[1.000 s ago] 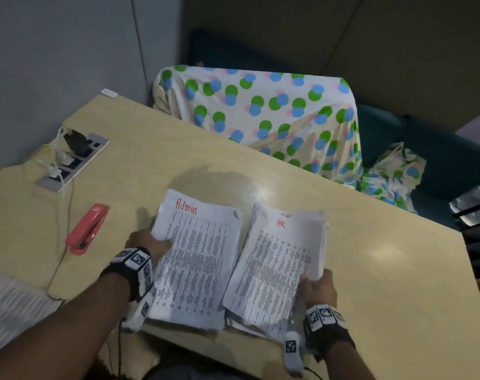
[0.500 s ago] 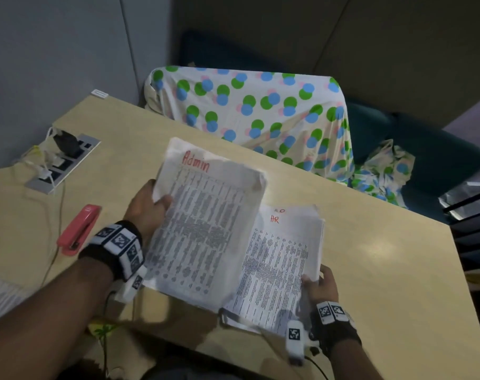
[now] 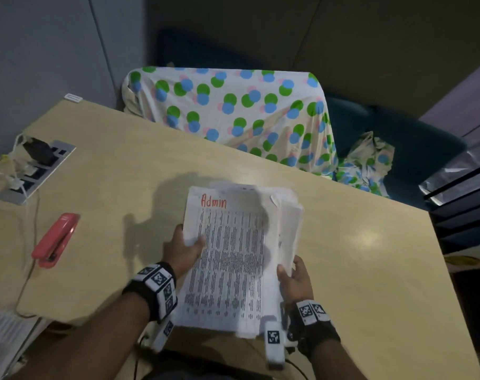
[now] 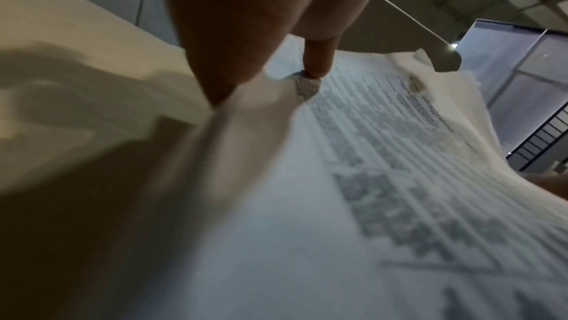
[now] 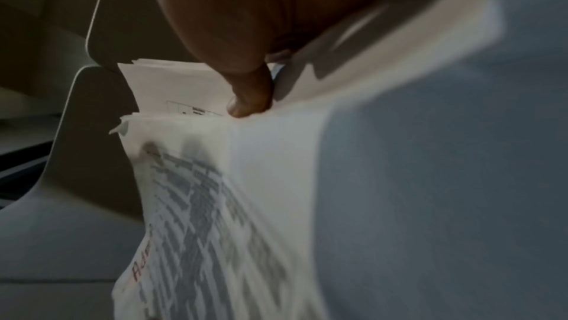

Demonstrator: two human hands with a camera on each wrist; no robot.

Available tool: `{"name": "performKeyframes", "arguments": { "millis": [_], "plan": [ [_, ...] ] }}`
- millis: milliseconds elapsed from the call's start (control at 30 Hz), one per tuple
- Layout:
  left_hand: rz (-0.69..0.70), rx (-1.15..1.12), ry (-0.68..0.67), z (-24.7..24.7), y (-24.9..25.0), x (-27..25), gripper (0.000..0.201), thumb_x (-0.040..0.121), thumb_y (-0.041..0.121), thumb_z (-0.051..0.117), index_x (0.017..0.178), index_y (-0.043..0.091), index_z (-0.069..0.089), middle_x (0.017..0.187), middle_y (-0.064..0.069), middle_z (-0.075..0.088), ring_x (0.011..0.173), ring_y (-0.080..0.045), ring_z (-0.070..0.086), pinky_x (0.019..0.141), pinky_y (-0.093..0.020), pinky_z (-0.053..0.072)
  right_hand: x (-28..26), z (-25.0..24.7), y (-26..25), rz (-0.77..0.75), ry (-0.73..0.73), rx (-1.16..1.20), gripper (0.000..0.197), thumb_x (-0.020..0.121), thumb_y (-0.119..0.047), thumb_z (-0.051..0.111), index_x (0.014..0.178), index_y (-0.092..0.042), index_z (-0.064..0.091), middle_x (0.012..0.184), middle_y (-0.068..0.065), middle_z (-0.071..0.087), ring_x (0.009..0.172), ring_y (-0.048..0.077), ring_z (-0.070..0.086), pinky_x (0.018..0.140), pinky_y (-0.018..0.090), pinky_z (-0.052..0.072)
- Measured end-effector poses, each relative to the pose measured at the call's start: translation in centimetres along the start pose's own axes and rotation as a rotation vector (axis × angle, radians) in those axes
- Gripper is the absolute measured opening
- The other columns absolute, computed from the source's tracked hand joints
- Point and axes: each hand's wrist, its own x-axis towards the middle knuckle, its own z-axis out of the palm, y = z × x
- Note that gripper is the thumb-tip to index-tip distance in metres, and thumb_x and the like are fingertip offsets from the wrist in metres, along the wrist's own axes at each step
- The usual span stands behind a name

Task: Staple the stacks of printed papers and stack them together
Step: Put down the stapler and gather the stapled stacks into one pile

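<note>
The printed stack headed "Admin" (image 3: 227, 256) lies over the second stack (image 3: 289, 226), whose edge shows at its right. My left hand (image 3: 182, 249) grips the Admin stack's left edge, thumb on the printed face, as the left wrist view also shows around the Admin stack (image 4: 384, 179). My right hand (image 3: 295, 278) holds the right edge of the papers; in the right wrist view its thumb presses where the Admin stack (image 5: 215, 204) meets the second stack (image 5: 172, 87). The papers are above the near part of the table (image 3: 123, 174). A red stapler (image 3: 55, 239) lies at the left.
A power strip (image 3: 33, 171) with plugs and cables sits at the table's far left. Behind the far edge stands a chair under a dotted cloth (image 3: 233, 111). More printed paper (image 3: 0, 333) shows at the lower left. Dark shelving (image 3: 463, 204) is at the right.
My left hand lifted the Admin stack off the table and carried it right, over the HR stack. The two stacks, first side by side, now overlap.
</note>
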Motion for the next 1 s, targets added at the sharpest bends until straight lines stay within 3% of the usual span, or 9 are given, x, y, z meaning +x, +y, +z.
{"name": "performKeyframes", "arguments": {
  "millis": [67,167,267,400,533,600,733,867,1000],
  "plan": [
    [0.026,-0.001,-0.025,0.0,-0.4,-0.3,0.042,0.087,0.023,0.063,0.123,0.023,0.042,0.116,-0.005,0.064,0.1,-0.024,0.063,0.087,-0.04,0.053,-0.2,0.6,-0.2,0.003,-0.003,0.014,0.023,0.096,-0.023,0.052,0.116,-0.012,0.048,0.105,0.023,0.066,0.085,0.036,0.065,0.072,0.045,0.056],
    [0.088,0.021,-0.1,0.2,-0.3,-0.7,0.049,0.089,0.012,0.058,0.13,0.027,0.036,0.12,0.002,0.058,0.108,-0.022,0.058,0.095,-0.044,0.048,-0.4,1.5,-0.7,-0.007,-0.08,-0.132,0.064,0.081,-0.069,0.038,0.117,-0.017,0.045,0.099,0.009,0.064,0.086,0.03,0.063,0.077,0.044,0.055],
    [0.13,0.028,-0.129,0.5,0.1,-1.2,0.046,0.091,0.01,0.054,0.129,0.027,0.036,0.117,0.003,0.057,0.101,-0.02,0.059,0.087,-0.039,0.051,-0.4,2.3,-1.0,-0.012,-0.156,-0.296,0.058,0.091,-0.056,0.046,0.13,-0.014,0.035,0.108,0.002,0.056,0.1,0.032,0.06,0.081,0.041,0.05],
    [0.174,-0.012,-0.109,0.5,-0.1,-1.4,0.022,0.095,0.01,0.048,0.114,0.022,0.045,0.108,-0.003,0.061,0.085,-0.019,0.059,0.067,-0.027,0.046,0.1,2.1,-0.3,-0.013,-0.025,-0.314,0.046,0.098,-0.046,0.036,0.125,-0.009,0.043,0.107,0.011,0.06,0.091,0.031,0.058,0.082,0.044,0.051],
    [0.095,-0.171,-0.152,0.3,-0.6,-1.3,0.029,0.097,0.012,0.046,0.121,0.026,0.054,0.117,0.001,0.063,0.109,-0.016,0.057,0.094,-0.034,0.042,-0.1,2.2,-0.4,-0.002,-0.005,-0.244,0.035,0.101,-0.04,0.029,0.112,-0.011,0.046,0.092,0.01,0.056,0.077,0.023,0.053,0.07,0.035,0.047],
    [0.037,-0.259,-0.167,0.1,-1.3,-1.0,0.031,0.096,0.012,0.048,0.12,0.028,0.059,0.118,0.006,0.066,0.116,-0.016,0.056,0.105,-0.04,0.037,0.0,2.2,-0.6,0.024,0.005,-0.171,0.042,0.1,-0.044,0.026,0.106,-0.008,0.046,0.087,0.011,0.051,0.074,0.022,0.049,0.075,0.038,0.046],
    [-0.032,-0.292,-0.229,0.1,-1.5,-1.0,0.033,0.096,0.009,0.046,0.124,0.025,0.055,0.122,0.003,0.062,0.123,-0.021,0.05,0.111,-0.044,0.031,0.3,2.2,-0.3,0.011,-0.026,-0.246,0.034,0.098,-0.047,0.033,0.111,-0.017,0.039,0.088,0.003,0.052,0.082,0.026,0.055,0.07,0.034,0.045],
    [-0.039,-0.32,-0.301,0.1,-1.0,-1.6,0.031,0.095,0.014,0.05,0.124,0.025,0.046,0.122,0.003,0.059,0.12,-0.021,0.05,0.106,-0.041,0.036,-0.2,1.9,0.5,-0.101,-0.078,-0.175,0.059,0.077,-0.053,0.06,0.123,-0.021,0.043,0.101,-0.001,0.062,0.094,0.026,0.061,0.081,0.051,0.054],
    [-0.011,-0.3,-0.213,0.2,-0.9,-1.8,0.029,0.091,0.028,0.057,0.118,0.035,0.048,0.122,0.001,0.06,0.111,-0.017,0.058,0.093,-0.037,0.047,0.1,0.7,1.3,-0.11,-0.146,0.055,0.067,0.074,-0.047,0.062,0.134,-0.021,0.047,0.123,-0.001,0.063,0.109,0.008,0.06,0.079,0.022,0.054]
  ]
}}
